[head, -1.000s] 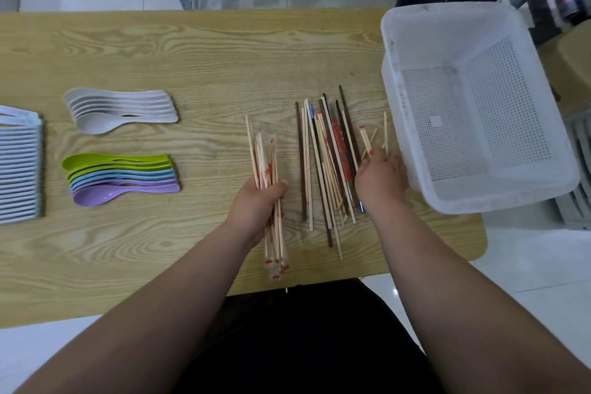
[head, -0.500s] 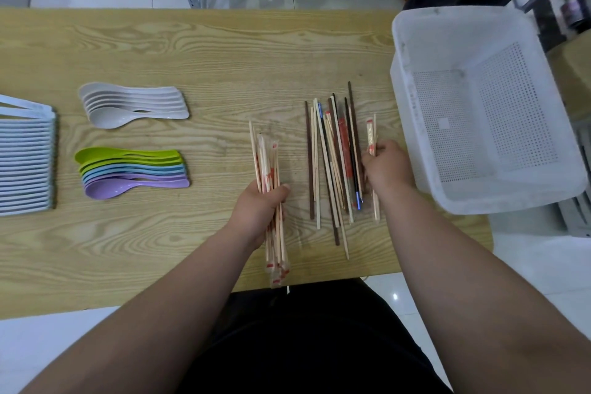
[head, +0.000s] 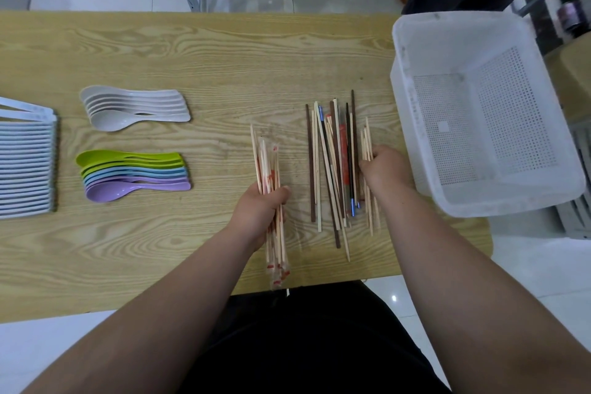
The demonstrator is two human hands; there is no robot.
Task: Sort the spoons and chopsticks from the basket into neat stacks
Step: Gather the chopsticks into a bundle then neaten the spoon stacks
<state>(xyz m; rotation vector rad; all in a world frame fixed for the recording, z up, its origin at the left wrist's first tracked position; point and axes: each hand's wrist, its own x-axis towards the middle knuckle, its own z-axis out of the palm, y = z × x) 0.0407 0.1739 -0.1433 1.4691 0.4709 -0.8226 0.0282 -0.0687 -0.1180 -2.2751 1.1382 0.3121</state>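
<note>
2 hands work over the light wooden table (head: 192, 51). Left hand (head: 260, 206) has its fingers curled tight round a bunch of wrapped wooden chopsticks (head: 270, 169) w/ red print, too small to read. Right hand (head: 382, 166) grips a few bare wooden sticks (head: 366, 141), just beside the mixed chopstick pile (head: 332, 163). White plastic basket (head: 403, 105) sits at the right edge. Pale grey spoon stack (head: 137, 109) & coloured spoon stack (head: 134, 173) lie well left.

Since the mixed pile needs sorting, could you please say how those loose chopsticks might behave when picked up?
The loose chopsticks look thin and straight: probably stiff and light. Lying crossed, they may roll or slip apart when lifted.
</note>
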